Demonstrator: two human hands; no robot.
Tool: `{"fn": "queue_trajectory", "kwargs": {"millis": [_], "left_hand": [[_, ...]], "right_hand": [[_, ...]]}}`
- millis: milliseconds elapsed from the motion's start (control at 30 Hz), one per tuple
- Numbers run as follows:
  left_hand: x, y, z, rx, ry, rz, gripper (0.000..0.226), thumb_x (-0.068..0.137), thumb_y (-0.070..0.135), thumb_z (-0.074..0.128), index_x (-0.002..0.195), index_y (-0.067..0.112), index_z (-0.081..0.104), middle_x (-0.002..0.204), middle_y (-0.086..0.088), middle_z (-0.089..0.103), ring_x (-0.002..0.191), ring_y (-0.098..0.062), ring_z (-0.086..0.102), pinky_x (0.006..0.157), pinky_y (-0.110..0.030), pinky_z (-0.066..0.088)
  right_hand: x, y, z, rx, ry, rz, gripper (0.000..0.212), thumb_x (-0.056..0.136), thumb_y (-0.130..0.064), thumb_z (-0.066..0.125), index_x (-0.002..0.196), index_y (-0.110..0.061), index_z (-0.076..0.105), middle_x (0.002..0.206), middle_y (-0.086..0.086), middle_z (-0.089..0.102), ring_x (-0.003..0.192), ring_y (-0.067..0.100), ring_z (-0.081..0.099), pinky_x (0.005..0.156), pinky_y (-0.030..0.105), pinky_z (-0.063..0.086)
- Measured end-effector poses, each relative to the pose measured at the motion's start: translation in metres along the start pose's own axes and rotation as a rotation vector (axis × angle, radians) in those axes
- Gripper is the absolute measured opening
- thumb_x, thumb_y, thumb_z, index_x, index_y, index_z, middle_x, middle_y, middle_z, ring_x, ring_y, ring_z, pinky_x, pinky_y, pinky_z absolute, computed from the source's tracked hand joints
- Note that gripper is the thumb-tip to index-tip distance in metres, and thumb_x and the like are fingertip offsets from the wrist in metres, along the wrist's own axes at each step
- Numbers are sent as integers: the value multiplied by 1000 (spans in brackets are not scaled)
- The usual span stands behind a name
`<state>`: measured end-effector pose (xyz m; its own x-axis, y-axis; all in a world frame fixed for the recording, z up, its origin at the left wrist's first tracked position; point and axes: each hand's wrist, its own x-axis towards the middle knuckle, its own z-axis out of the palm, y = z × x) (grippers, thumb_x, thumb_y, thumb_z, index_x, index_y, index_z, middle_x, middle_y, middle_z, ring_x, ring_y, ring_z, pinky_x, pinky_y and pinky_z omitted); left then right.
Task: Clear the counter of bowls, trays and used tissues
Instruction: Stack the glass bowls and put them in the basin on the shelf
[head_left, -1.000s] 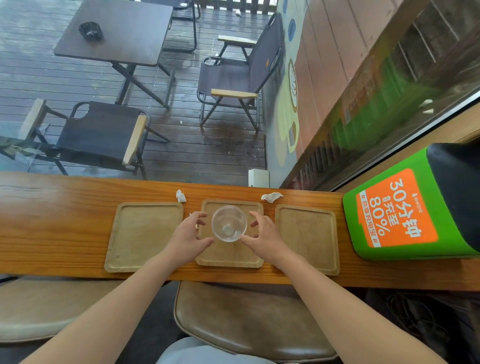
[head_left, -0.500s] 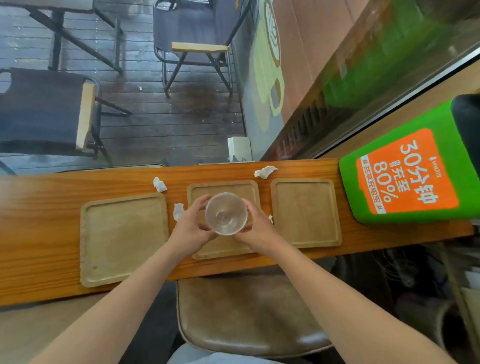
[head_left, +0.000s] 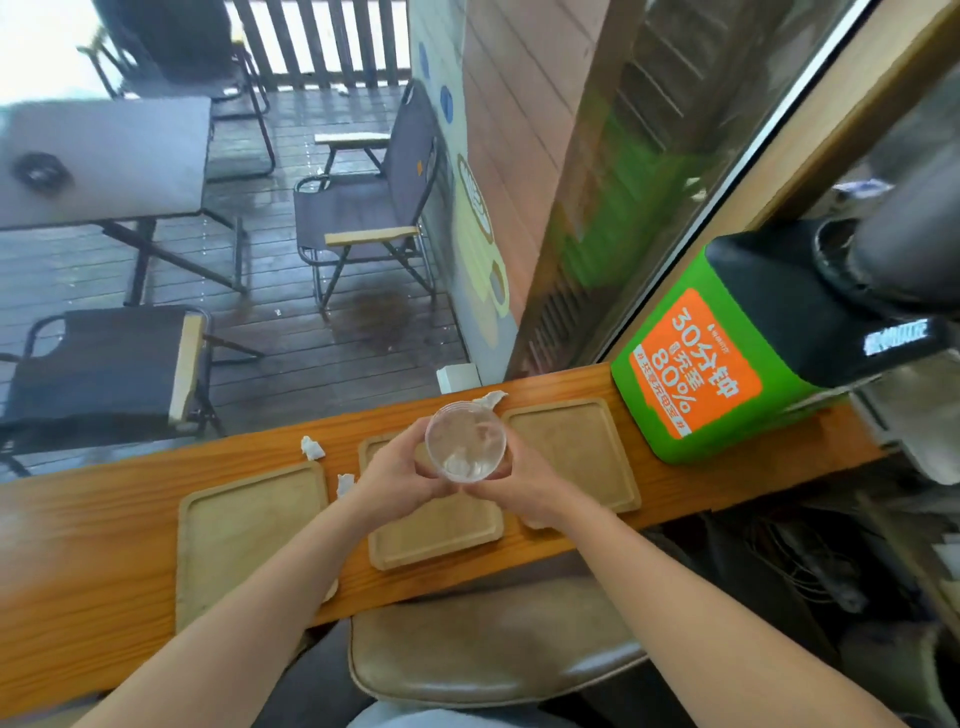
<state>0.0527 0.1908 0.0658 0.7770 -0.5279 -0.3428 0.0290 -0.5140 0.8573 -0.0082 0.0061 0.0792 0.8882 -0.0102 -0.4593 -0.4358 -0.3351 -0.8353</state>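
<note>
hands are both cupping one clear bowl (head_left: 465, 440), left hand (head_left: 396, 477) and right hand (head_left: 519, 486) gripping its sides above the middle tray (head_left: 441, 530). three wooden trays are lying on the counter (head_left: 93, 525), with the left tray (head_left: 244, 525) and right tray (head_left: 576, 447) flanking it. three crumpled tissues are sitting nearby: one (head_left: 312, 448), another (head_left: 345, 483), a third (head_left: 490, 399).

The bowl (head_left: 465, 440) is clear, glossy plastic or glass. The counter (head_left: 104, 519) is varnished orange wood, shiny and smooth. Three trays, such as the left one (head_left: 244, 525), are pale matt wood. Crumpled tissues (head_left: 311, 448) are white paper. The stool seat (head_left: 488, 649) looks like worn, glossy brown leather.
</note>
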Motion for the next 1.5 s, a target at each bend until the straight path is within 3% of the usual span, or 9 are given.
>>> {"fn": "queue_trajectory", "kwargs": {"millis": [267, 400, 633, 733, 833, 933, 1133, 1367, 1500], "left_hand": [[-31, 100, 89, 36, -3, 217, 71, 66, 26, 88, 127, 36, 53, 110, 7, 68, 87, -16, 70, 77, -35, 60], [-49, 142, 163, 34, -35, 347, 71, 58, 38, 88, 120, 45, 53, 108, 19, 67, 98, 5, 63, 81, -13, 50], [-68, 195, 304, 65, -231, 473, 72, 55, 44, 87, 118, 45, 53, 116, 14, 68, 104, 0, 64, 88, -20, 50], [-73, 226, 355, 192, -326, 588, 73, 60, 40, 90, 121, 46, 49, 116, 21, 62, 101, 8, 59, 79, -2, 41], [-83, 255, 401, 222, -409, 645, 79, 57, 51, 86, 127, 42, 51, 112, 25, 64, 101, 5, 61, 75, -4, 44], [-91, 277, 442, 237, -493, 706, 72, 61, 45, 89, 123, 47, 52, 104, 34, 64, 99, 17, 58, 73, 0, 44], [-91, 293, 484, 236, -623, 705, 70, 57, 45, 87, 116, 53, 52, 108, 27, 67, 101, 11, 60, 81, -13, 51], [-77, 315, 529, 245, -735, 728, 71, 64, 32, 90, 120, 48, 50, 112, 25, 64, 103, 9, 60, 83, -13, 47], [-64, 332, 553, 240, -780, 734, 70, 65, 34, 88, 125, 41, 52, 115, 21, 64, 108, -1, 61, 87, -19, 50]], "right_hand": [[-113, 20, -84, 82, 193, -120, 67, 71, -10, 88, 127, -23, 53, 109, -12, 65, 100, 5, 64, 72, 10, 50], [-181, 58, -122, 107, 339, -157, 69, 70, -7, 88, 128, -20, 54, 116, -7, 65, 104, 2, 61, 79, 8, 47], [-309, 144, -181, 95, 619, -96, 57, 68, -18, 89, 102, -45, 52, 104, -23, 61, 100, -14, 59, 79, 4, 43], [-362, 173, -205, 144, 684, -49, 62, 70, -23, 89, 112, -48, 50, 110, -23, 62, 97, -17, 59, 75, 4, 45], [-408, 197, -223, 187, 763, 19, 64, 70, -25, 89, 114, -50, 49, 110, -28, 62, 93, -21, 58, 69, 2, 45], [-448, 218, -239, 204, 839, 73, 62, 64, -33, 90, 104, -59, 50, 100, -39, 62, 90, -22, 58, 65, 1, 44], [-481, 238, -250, 190, 920, 131, 64, 53, -50, 88, 96, -73, 47, 107, -33, 61, 94, -16, 60, 67, 2, 46], [-499, 267, -278, 218, 966, 198, 85, 46, -58, 84, 119, -56, 41, 119, -29, 55, 106, 0, 61, 79, 15, 50], [-502, 280, -304, 221, 981, 239, 79, 47, -56, 84, 114, -62, 41, 118, -33, 54, 107, 0, 60, 87, 25, 53]]}}
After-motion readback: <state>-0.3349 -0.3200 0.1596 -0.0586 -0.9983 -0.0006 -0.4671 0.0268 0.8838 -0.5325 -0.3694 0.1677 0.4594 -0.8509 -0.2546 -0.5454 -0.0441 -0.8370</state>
